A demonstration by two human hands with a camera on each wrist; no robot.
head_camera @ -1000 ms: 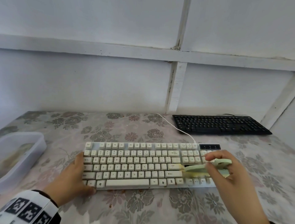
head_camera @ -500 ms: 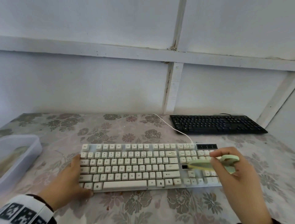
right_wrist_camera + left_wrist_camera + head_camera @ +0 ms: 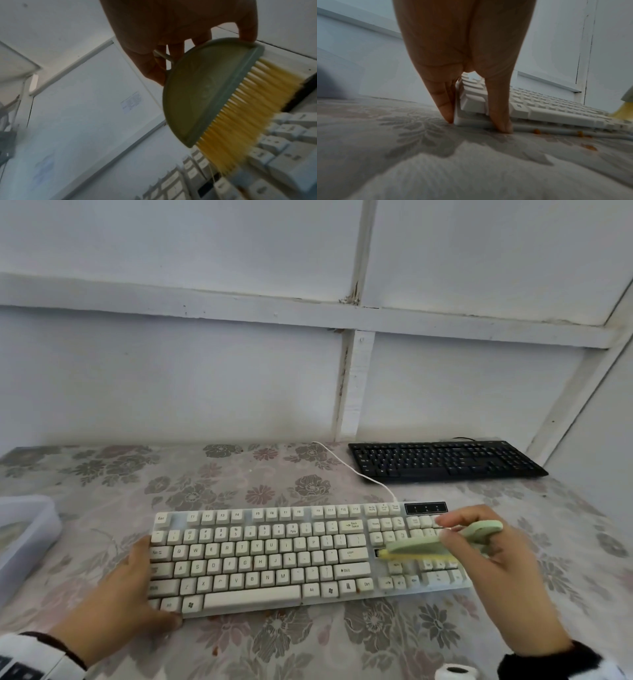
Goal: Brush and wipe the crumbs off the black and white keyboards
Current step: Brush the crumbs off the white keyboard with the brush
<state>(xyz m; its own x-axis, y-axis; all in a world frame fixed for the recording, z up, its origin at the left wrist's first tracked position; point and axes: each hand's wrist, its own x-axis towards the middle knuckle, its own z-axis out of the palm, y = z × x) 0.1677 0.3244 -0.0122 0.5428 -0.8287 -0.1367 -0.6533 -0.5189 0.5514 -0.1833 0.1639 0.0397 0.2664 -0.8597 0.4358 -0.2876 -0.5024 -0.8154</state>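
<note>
While my right hand (image 3: 496,577) pinches the yellow-bristled brush (image 3: 421,547) at the right end of the white keyboard (image 3: 260,559), my left hand (image 3: 113,611) braces its left corner with straight fingers (image 3: 447,108); crumbs (image 3: 589,147) in front, black keyboard (image 3: 445,462) behind.

tub (image 3: 41,529) cut off by frame edge at 9 o'clock | white keyboard (image 3: 260,556) 3 o'clock end partly hidden by brush (image 3: 418,546) and right hand (image 3: 496,577) | bristles blurred | black keyboard (image 3: 445,462) legends at 1 o'clock too small to be read

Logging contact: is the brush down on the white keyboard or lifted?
Down: yellow bristles of the brush meet the keys of the white keyboard in head and right wrist views; the right hand grips it.
</note>
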